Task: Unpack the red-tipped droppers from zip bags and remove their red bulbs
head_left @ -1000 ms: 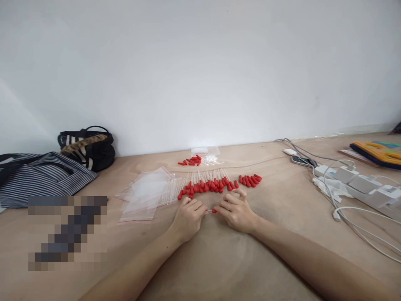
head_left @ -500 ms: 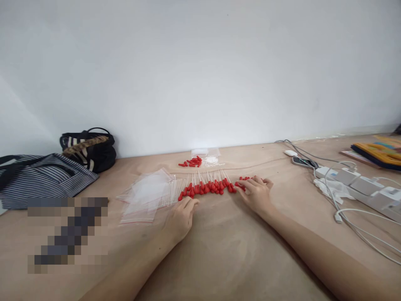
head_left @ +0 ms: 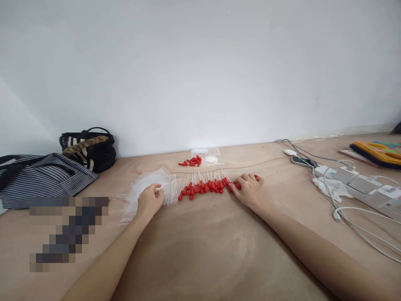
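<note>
A row of thin pale sticks with red bulb-like ends (head_left: 205,187) lies on the wooden table, the red ends facing me. My right hand (head_left: 249,190) rests over the row's right end, fingers spread and touching red ends; some red shows past its fingertips. Left of the row, my left hand (head_left: 151,200) hovers at or touches a pile of clear zip bags (head_left: 134,192), its fingers loosely bent and apart, with nothing visible in them. Bare thin sticks (head_left: 176,189) lie between that hand and the red ends.
Loose red pieces (head_left: 192,161) and a clear bag (head_left: 210,155) lie near the wall. On the left are a striped bag (head_left: 46,175) and a black bag (head_left: 100,154). A power strip (head_left: 360,184) with white cables, a phone-like device (head_left: 300,161) and a yellow-blue case (head_left: 376,154) occupy the right.
My left hand has moved left, away from the red ends to the clear bags. My right hand has shifted slightly left, pushing along the red ends at the row's right side.
</note>
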{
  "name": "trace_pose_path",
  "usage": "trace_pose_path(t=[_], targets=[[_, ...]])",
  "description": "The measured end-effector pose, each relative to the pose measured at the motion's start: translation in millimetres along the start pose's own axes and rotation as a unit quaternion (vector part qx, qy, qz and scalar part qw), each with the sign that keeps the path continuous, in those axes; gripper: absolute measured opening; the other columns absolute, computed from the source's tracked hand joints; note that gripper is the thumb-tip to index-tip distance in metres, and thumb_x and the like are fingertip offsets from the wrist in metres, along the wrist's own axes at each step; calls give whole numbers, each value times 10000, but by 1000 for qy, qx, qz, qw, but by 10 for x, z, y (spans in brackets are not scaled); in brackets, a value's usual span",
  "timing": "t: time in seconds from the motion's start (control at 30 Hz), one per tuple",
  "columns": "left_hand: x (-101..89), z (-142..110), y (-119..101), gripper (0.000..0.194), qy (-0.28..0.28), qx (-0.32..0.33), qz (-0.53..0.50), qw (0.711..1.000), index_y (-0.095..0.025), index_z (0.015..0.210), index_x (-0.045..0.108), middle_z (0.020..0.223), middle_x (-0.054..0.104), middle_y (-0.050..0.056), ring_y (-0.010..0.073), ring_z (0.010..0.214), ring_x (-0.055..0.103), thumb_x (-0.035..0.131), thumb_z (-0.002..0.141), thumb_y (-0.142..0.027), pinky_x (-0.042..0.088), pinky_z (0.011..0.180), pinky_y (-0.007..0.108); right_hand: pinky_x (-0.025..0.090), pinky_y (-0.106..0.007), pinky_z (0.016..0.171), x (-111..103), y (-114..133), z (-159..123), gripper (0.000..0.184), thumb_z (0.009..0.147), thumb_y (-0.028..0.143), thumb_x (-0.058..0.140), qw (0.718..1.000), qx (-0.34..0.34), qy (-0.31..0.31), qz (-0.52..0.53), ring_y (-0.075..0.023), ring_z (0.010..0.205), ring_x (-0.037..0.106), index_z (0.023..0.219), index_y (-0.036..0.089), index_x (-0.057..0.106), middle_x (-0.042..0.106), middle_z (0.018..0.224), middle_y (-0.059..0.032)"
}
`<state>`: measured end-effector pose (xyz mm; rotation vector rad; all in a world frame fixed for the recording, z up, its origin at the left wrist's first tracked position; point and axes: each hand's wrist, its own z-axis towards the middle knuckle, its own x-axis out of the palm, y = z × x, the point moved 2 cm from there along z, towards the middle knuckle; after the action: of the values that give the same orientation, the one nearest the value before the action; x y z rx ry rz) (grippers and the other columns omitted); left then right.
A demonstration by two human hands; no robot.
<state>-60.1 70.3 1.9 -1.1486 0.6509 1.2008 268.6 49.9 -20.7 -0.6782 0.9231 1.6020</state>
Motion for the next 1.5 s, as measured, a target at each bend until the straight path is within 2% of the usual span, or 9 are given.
trace_pose_path(t=[0.2,0.37,0.47,0.57,0.73,0.93,1.2,1.37,1.5], targets=[[83,29,40,305,-2,-13,-4,1000,-146,925,587,735,668,41,207,724,621,447,703,-300,450,691,293,196,-406,805,-27,121,60,333,786,444,427,993,56,106,-16,-238,907,466,727,199,644,606,872,-82],[92,40,50,290,-18,1,-15,1000,-149,880,595,731,661,44,191,664,613,442,704,-321,454,675,290,216,-436,811,-41,128,193,376,737,480,449,971,115,207,-46,-288,938,471,717,164,652,608,898,-127],[66,32,51,278,-40,14,-21,999,-139,855,597,780,654,67,187,646,596,406,721,-291,452,685,304,236,-439,801,-42,122,264,397,734,499,443,957,131,253,-44,-292,919,490,733,162,652,614,879,-132],[23,-9,19,279,-83,37,-24,996,-139,864,594,860,629,89,205,738,578,384,743,-278,435,744,329,249,-432,799,-35,132,318,328,731,440,463,949,134,283,-41,-269,856,525,715,164,640,621,800,-111],[-37,-205,-201,229,-199,190,-28,961,-164,796,615,799,600,79,221,805,536,416,785,-276,412,775,341,264,-426,786,-25,161,371,220,678,360,526,946,146,289,-32,-246,755,556,631,162,610,616,704,-81],[4,-415,-439,162,-183,279,-17,943,-192,767,636,812,607,59,201,770,530,482,791,-235,414,719,318,288,-433,756,-51,76,389,224,642,375,548,948,160,275,1,-230,671,561,551,173,581,584,571,-51],[29,-441,-467,171,-168,306,-14,937,-186,773,640,817,613,63,198,772,529,478,804,-229,410,704,322,336,-307,647,-190,-138,309,277,637,366,532,945,153,276,81,-144,533,514,426,185,526,521,458,4],[30,-444,-475,169,-173,318,-7,932,-180,768,641,813,610,66,199,766,527,482,801,-223,410,690,317,298,-237,499,-175,-142,191,233,614,367,547,931,156,297,144,-105,457,448,478,181,579,435,415,36],[32,-443,-466,174,-171,316,-5,933,-184,765,640,810,611,63,196,765,529,476,804,-226,409,686,313,265,-225,443,-220,-119,147,236,614,381,549,915,156,317,194,-85,420,372,506,182,615,342,400,56]])
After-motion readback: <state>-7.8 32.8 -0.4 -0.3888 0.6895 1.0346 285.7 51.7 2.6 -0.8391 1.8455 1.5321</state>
